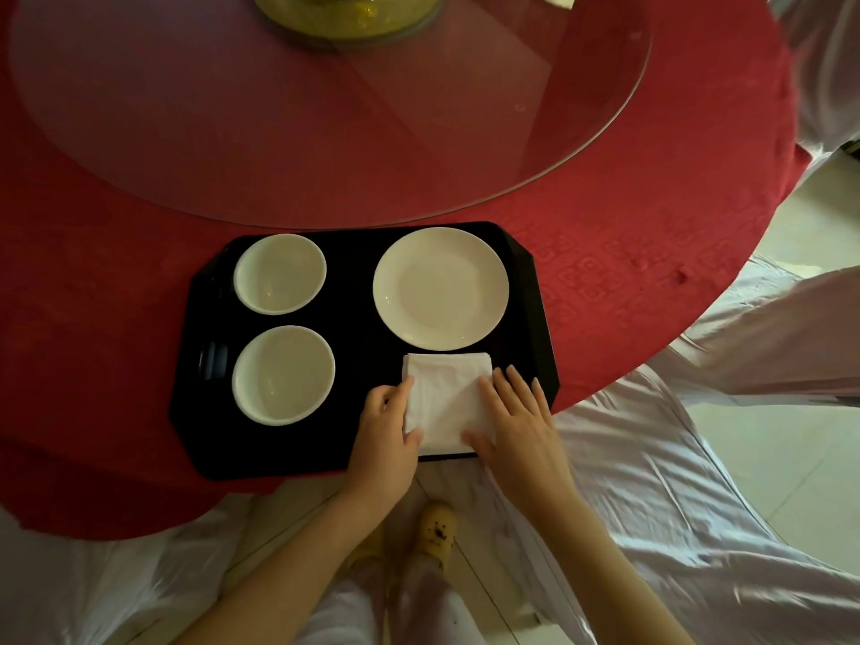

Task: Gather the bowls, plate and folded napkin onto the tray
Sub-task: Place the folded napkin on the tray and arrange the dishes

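Observation:
A black tray [358, 337] with cut corners lies at the near edge of the red table. On it sit two white bowls, one at the back left [279, 273] and one at the front left [283, 374], and a white plate [440, 288] at the back right. A folded white napkin [444, 400] lies at the tray's front right. My left hand [388, 428] rests on the napkin's left edge, thumb on the cloth. My right hand [516, 421] lies flat on its right edge, fingers spread.
A round glass turntable [325, 109] covers the table's middle, with a yellow-green base [346, 16] at the far side. Chairs in pale satin covers [698, 481] stand right and left of me. My foot [437, 528] shows on the tiled floor below.

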`<state>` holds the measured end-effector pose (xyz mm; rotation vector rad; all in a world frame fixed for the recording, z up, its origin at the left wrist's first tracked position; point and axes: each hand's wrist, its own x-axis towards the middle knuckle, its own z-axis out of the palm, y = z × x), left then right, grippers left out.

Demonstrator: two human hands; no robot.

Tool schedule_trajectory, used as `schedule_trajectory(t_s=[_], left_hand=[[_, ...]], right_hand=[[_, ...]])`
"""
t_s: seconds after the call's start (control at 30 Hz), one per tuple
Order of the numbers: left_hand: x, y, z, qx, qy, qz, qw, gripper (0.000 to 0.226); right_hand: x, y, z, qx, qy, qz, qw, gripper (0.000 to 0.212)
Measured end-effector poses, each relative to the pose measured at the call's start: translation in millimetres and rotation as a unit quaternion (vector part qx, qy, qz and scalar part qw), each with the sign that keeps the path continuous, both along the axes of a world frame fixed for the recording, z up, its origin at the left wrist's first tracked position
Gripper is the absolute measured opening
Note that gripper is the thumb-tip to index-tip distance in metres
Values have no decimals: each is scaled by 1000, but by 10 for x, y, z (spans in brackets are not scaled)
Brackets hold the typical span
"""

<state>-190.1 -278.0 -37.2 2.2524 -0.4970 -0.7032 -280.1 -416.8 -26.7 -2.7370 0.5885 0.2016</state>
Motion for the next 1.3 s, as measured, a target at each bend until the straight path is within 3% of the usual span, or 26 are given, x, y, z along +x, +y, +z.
schedule_trajectory(t_s=[0.6, 0.67, 0.77, 0.83, 0.97, 1.1, 1.3], left_hand=[[52, -19, -11, 23, -2, -17, 1000, 64], [66, -19, 18, 29, -35, -28, 999, 61], [84, -90, 78, 38, -181, -57, 981, 55], [86, -172, 87, 61, -232, -104, 965, 54], [69, -216, -54, 158, -231, -176, 944, 55], [57, -182, -153, 195, -237, -200, 930, 55], [38, -180, -169, 216, -230, -208, 926, 57]], right_hand=[[-36, 64, -76, -36, -5, -14, 999, 61], [-30, 65, -62, -29, -9, -16, 999, 60], [53, 12, -29, -14, -30, -20, 999, 59], [155, -46, -12, -15, -32, -9, 999, 58], [261, -66, -32, -31, -1, 22, 999, 58], [170, -27, -109, -23, 7, 22, 999, 59], [410, -224, -53, -35, -98, -72, 992, 41]])
